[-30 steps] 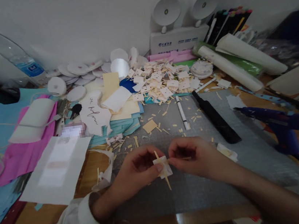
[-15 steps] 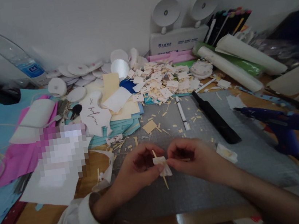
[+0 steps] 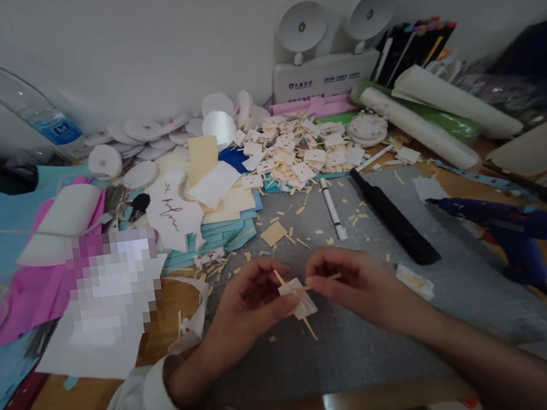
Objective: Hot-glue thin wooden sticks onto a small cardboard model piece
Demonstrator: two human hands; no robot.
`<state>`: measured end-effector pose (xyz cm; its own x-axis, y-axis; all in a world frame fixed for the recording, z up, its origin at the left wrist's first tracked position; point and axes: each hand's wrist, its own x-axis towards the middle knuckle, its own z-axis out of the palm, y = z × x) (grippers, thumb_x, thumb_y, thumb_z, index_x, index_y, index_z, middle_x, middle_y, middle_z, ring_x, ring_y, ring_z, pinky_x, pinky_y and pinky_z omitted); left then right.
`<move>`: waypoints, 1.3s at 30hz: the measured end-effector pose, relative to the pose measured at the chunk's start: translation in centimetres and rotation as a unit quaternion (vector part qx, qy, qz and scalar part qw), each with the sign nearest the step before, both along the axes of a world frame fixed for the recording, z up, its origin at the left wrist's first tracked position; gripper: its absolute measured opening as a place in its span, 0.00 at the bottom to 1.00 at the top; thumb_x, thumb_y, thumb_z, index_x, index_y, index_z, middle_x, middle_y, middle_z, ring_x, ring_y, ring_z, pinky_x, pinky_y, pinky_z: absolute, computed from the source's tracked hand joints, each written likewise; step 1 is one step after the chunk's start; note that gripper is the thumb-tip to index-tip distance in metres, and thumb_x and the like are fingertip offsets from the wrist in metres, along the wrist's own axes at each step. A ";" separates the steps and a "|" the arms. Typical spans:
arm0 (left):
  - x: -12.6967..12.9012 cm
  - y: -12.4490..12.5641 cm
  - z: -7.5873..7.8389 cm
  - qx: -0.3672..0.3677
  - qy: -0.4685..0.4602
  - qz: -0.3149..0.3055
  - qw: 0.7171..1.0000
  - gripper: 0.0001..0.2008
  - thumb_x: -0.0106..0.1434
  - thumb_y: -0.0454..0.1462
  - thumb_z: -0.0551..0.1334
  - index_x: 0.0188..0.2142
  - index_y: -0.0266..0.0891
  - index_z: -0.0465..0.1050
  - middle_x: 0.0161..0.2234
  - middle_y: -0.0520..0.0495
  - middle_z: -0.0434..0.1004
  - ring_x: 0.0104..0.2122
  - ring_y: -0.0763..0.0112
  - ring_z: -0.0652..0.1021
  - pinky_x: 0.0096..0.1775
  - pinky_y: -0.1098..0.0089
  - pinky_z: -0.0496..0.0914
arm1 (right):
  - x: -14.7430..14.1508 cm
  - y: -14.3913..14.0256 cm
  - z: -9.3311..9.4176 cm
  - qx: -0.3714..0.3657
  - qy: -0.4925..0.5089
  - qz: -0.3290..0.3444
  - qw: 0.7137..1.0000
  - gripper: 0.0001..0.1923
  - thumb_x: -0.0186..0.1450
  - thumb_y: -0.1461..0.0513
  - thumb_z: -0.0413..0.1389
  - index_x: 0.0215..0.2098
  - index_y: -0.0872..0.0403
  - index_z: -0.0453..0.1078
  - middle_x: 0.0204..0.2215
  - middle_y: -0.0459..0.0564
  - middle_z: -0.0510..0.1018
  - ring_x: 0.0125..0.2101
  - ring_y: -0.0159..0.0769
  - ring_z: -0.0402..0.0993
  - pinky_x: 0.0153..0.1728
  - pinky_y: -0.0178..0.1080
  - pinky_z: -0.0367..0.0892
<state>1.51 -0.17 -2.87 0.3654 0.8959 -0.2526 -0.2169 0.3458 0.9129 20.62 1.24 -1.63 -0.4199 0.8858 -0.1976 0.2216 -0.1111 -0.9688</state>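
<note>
Near desk edge, over the grey cutting mat: left hand pinched shut on a small white paper tag crossed by a thin wooden stick. Right hand closed on a second stick meeting the tag. Best handled by fingertips only, tag kept flat. Farther: black knife, white pen, blue glue gun. Far edge: heap of finished tags.

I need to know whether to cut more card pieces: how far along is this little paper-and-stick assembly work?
A big pile of finished-looking small card pieces already lies at the back of the mat. In hand: the left hand pinches a small white card piece crossed by a thin stick, and the right hand holds another stick against it. Loose sticks remain scattered.
</note>
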 end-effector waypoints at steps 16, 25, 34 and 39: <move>-0.4 0.0 -1.1 0.048 0.013 0.042 0.998 0.08 0.57 0.35 0.67 0.36 0.39 0.72 0.33 0.52 0.72 0.34 0.74 0.73 0.37 0.74 0.67 | -1.0 -0.3 -1.2 -0.013 0.058 -0.018 0.998 0.09 0.60 0.56 0.57 0.32 0.52 0.64 0.29 0.45 0.70 0.31 0.32 0.68 0.33 0.35 0.65; -0.8 0.3 -0.4 0.012 0.057 -0.014 0.998 0.09 0.59 0.42 0.63 0.29 0.38 0.74 0.25 0.52 0.69 0.27 0.73 0.69 0.31 0.74 0.63 | -0.2 -0.4 -0.6 -0.048 0.055 0.046 0.996 0.08 0.58 0.60 0.59 0.28 0.53 0.63 0.25 0.42 0.67 0.26 0.28 0.64 0.27 0.32 0.61; -0.3 0.4 0.4 0.045 0.097 -0.001 0.994 0.10 0.56 0.40 0.66 0.24 0.37 0.70 0.23 0.54 0.67 0.25 0.75 0.67 0.29 0.75 0.63 | -0.2 -0.4 -0.1 -0.027 0.019 0.073 0.997 0.06 0.60 0.62 0.55 0.28 0.53 0.62 0.24 0.42 0.66 0.26 0.28 0.63 0.27 0.32 0.60; -0.5 0.4 0.2 0.067 0.110 0.012 0.992 0.09 0.58 0.39 0.64 0.25 0.37 0.70 0.24 0.53 0.68 0.26 0.74 0.68 0.30 0.74 0.63 | -0.1 -0.5 -0.4 0.006 0.023 0.052 0.998 0.05 0.60 0.62 0.56 0.29 0.53 0.63 0.25 0.43 0.68 0.26 0.29 0.64 0.27 0.32 0.62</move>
